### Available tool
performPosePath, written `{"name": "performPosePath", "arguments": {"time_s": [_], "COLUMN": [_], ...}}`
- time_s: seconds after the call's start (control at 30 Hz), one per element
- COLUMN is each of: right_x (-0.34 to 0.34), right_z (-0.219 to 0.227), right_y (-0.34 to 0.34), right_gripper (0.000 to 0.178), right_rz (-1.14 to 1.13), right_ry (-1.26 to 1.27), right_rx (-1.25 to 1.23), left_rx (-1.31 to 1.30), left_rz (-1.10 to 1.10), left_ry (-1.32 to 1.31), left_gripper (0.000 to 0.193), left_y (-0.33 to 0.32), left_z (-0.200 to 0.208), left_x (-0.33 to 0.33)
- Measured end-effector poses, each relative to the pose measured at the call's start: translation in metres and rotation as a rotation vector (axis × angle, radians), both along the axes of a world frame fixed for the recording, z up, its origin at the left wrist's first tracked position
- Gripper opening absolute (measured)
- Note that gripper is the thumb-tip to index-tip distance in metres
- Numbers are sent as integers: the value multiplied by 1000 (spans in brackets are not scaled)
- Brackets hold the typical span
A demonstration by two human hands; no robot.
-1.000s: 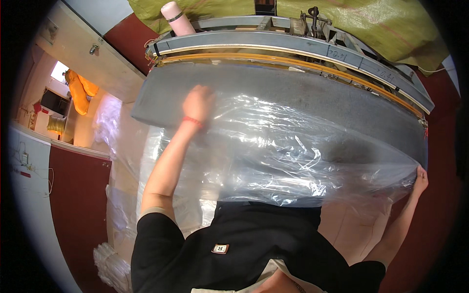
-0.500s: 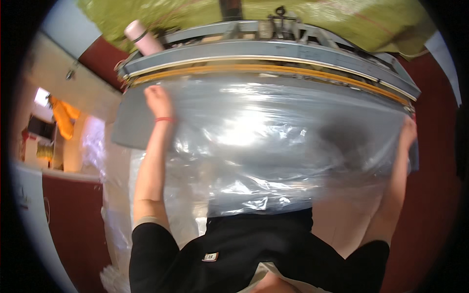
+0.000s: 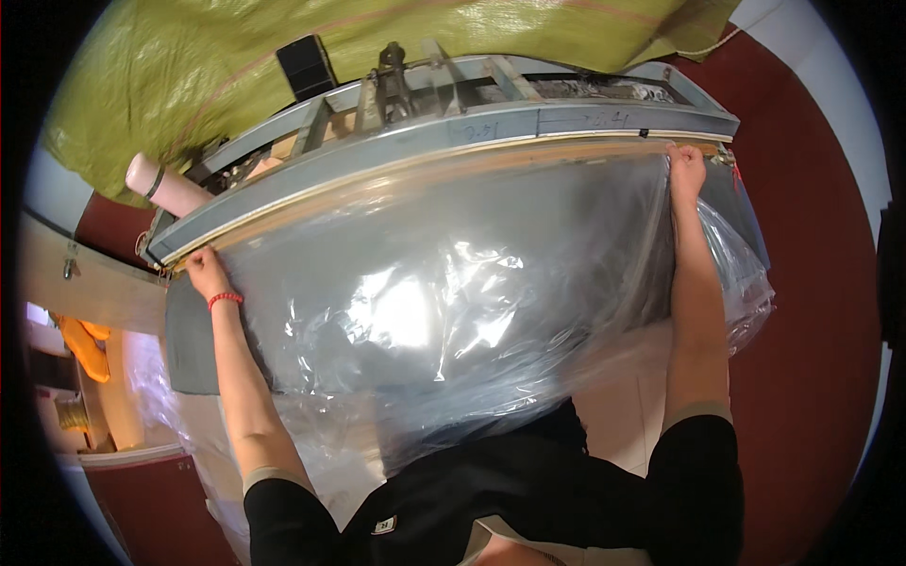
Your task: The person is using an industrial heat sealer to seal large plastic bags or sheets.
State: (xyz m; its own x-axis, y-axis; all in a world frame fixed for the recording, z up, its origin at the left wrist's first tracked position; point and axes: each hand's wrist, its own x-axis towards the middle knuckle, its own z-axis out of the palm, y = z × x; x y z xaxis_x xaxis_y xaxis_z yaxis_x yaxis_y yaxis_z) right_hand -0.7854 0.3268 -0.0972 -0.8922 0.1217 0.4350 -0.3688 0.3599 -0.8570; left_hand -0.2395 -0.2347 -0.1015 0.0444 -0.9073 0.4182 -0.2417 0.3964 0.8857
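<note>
A wide sheet of clear plastic film [image 3: 406, 311] is spread over a dark grey work surface [image 3: 193, 349], its near part draping toward my body. My left hand [image 3: 208, 274] pinches the film's far left corner, beside the left end of a long metal sealing bar [image 3: 453, 137]. At the far right, my right hand [image 3: 688, 173] grips the film's other far corner close under the bar. The film's far edge lies along the bar between both hands. Loose film [image 3: 741, 278] hangs past my right forearm.
Behind the bar, a metal frame [image 3: 316, 123] carries a pink cylinder [image 3: 165, 184] at left and a dark phone-like device [image 3: 306, 68]. A yellow-green woven sheet [image 3: 226, 57] covers the back. Dark red floor [image 3: 802, 311] lies to the right; an open cabinet [image 3: 104, 377] stands left.
Both hands have shifted in view: the left lower and leftward, the right up and leftward to the bar. The film's far edge now reaches the bar. My view has turned, tilting the bar.
</note>
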Motion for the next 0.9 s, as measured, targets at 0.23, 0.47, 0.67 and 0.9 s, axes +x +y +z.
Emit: {"name": "performPosePath", "arguments": {"time_s": [0.23, 0.47, 0.67, 0.9], "right_x": [5, 32, 129, 114], "right_z": [16, 42, 48, -99], "right_y": [7, 23, 164, 288], "right_gripper": [16, 28, 49, 40], "right_rz": [63, 202, -587, 8], "right_ry": [-14, 99, 417, -490], "right_rx": [-83, -198, 414, -939], "left_rx": [164, 178, -120, -107], "left_rz": [-34, -154, -336, -288], "left_ry": [286, 93, 25, -429], "left_gripper": [23, 8, 1, 25], "left_y": [20, -6, 139, 293], "left_z": [27, 10, 90, -19], "left_x": [-13, 25, 76, 127]}}
